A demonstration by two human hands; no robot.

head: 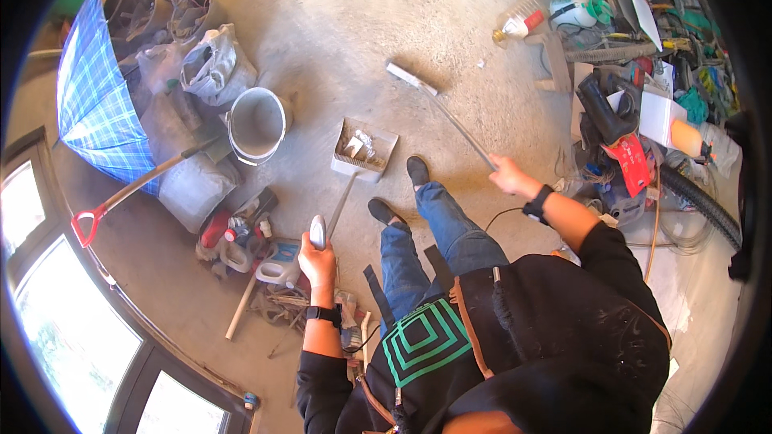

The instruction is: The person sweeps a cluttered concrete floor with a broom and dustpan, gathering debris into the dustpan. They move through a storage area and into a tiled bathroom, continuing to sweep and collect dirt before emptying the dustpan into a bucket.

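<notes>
My left hand (316,262) is closed around the upper end of the handle of a long-handled dustpan (356,169). The pan rests on the concrete floor in front of my feet, with crumpled scraps and dirt (360,144) inside it. In my right hand (512,176) is the grey stick of a broom (416,78). Its narrow pale head lies on the floor, ahead and to the right of the dustpan and apart from it.
Left of the dustpan stands a grey bucket (258,123), beside sacks (220,66), a blue plaid umbrella (102,96) and a red-gripped shovel (145,184). Jugs (278,262) lie near my left arm. Rubber boots (606,108), hoses and a plastic bottle (522,19) crowd the right.
</notes>
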